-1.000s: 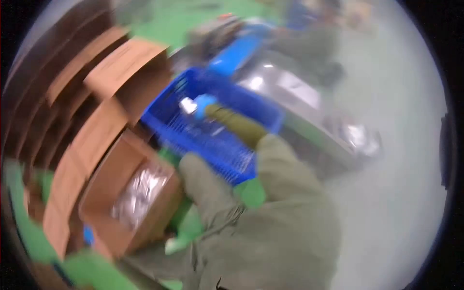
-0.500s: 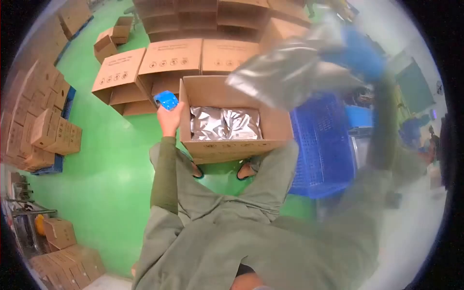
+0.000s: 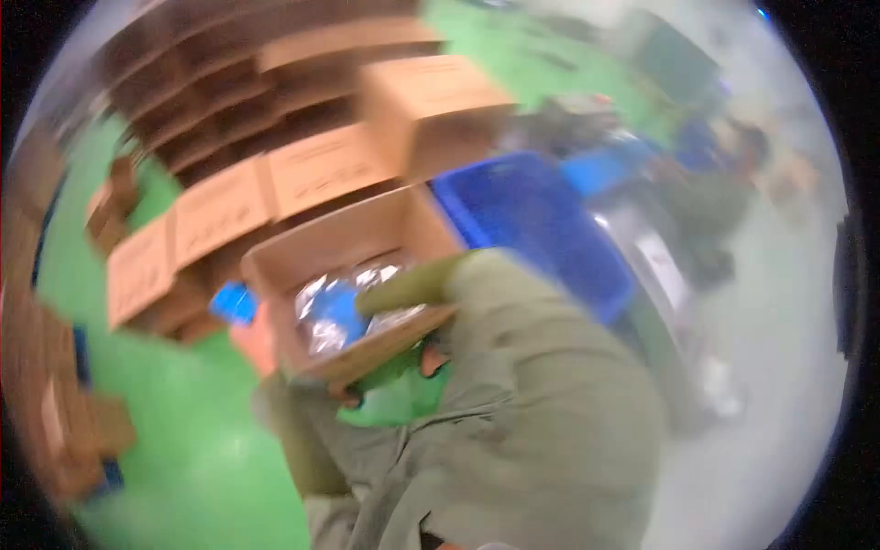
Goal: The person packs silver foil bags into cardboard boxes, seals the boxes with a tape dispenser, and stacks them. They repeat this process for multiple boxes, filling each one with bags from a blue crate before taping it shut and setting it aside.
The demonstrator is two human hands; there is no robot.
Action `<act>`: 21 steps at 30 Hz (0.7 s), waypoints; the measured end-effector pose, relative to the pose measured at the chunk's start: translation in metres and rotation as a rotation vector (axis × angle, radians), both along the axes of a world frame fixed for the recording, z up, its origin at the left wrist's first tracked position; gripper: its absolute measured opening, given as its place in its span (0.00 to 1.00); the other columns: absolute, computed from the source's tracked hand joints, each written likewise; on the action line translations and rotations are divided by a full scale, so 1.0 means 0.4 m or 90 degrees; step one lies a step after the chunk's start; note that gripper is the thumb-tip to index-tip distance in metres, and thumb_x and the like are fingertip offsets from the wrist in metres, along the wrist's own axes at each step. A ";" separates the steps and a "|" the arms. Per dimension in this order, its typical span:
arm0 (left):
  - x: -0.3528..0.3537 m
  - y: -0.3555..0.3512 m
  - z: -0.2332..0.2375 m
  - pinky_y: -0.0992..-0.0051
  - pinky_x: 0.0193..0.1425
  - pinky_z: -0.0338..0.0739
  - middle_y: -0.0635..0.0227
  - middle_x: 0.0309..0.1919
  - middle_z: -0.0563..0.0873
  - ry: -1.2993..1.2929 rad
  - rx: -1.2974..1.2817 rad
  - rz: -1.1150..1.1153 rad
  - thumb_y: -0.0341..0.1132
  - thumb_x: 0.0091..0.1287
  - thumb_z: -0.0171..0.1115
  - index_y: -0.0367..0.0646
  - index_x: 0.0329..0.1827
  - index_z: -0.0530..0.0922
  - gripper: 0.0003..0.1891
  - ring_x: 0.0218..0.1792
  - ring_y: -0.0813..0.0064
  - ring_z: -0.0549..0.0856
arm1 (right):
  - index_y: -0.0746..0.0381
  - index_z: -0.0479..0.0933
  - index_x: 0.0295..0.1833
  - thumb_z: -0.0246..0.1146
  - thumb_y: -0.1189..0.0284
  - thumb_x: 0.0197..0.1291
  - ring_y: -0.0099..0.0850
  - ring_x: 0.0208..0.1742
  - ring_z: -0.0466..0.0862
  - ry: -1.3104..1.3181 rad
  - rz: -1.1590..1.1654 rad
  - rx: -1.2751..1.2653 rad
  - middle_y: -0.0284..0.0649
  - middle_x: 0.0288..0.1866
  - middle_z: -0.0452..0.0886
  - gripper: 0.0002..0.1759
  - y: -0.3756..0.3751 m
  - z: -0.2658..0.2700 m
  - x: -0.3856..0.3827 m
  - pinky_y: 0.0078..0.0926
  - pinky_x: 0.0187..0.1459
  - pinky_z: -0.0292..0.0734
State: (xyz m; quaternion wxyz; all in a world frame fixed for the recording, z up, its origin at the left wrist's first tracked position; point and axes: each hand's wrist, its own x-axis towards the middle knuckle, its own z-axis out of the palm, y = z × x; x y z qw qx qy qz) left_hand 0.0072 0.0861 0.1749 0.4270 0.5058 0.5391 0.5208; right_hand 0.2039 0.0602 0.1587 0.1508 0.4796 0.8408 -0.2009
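Observation:
An open-topped cardboard carton [image 3: 321, 234] stands between my legs, with shiny silver foil pouches [image 3: 325, 337] lying inside it. My right hand [image 3: 337, 310], in a blue glove, reaches down into the carton onto the pouches; its fingers are smeared by motion. At the carton's left wall, my bare left hand [image 3: 257, 341] is closed around a blue tape dispenser [image 3: 235, 303], which is blurred and sticks out beyond the fingers.
Right of the carton is a blue plastic crate [image 3: 541, 229]. More cartons [image 3: 220, 211] stand in a row behind, with stacked cartons [image 3: 220, 92] farther back. A person [image 3: 710, 197] is at the right. Stacked boxes [image 3: 55, 385] line the left.
My right hand has swung from the upper right, where it held a silver pouch, down into the carton. The view has turned right; my left hand still holds the dispenser.

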 end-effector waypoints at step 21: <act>-0.032 0.072 -0.048 0.71 0.42 0.76 0.65 0.36 0.84 0.046 0.055 -0.057 0.35 0.63 0.65 0.30 0.43 0.78 0.14 0.36 0.74 0.81 | 0.64 0.79 0.45 0.63 0.74 0.61 0.25 0.45 0.80 0.737 -0.582 0.772 0.37 0.40 0.81 0.08 -0.610 0.530 0.535 0.25 0.50 0.76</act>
